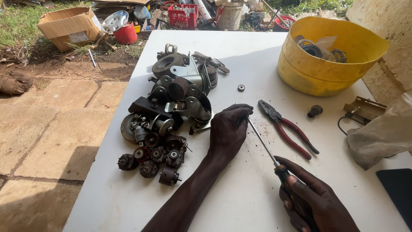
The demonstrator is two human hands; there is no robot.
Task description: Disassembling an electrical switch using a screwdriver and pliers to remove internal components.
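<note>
White desk [240, 189], outdoors, part sun and part shade. Right hand [311, 202] at the near edge, fingers wrapped tight around the dark handle of a screwdriver [268, 150]; the thin metal shaft runs up and to the left across the desk. Left hand [228, 131] rests knuckles-up on the desk near the middle, fingers curled together over the screwdriver's tip end; whatever sits beneath them is hidden, so cannot tell if they pinch anything besides the shaft. Just left of that hand, a heap of caster parts [171, 107]: metal brackets, dark rubber wheels, and a cluster of small rollers nearest the front edge. Red-handled pliers [287, 129] lie flat just right of the screwdriver shaft, jaws pointing away from the person, not touched. A small washer [241, 87] lies alone beyond the left hand. A small dark knob [314, 111] sits right of the pliers. Yellow tub [317, 73] at the far right corner, holding rings and scraps. A pale cloth [382, 133] drapes in from the right edge. Cardboard box [71, 26] on the ground beyond.
</note>
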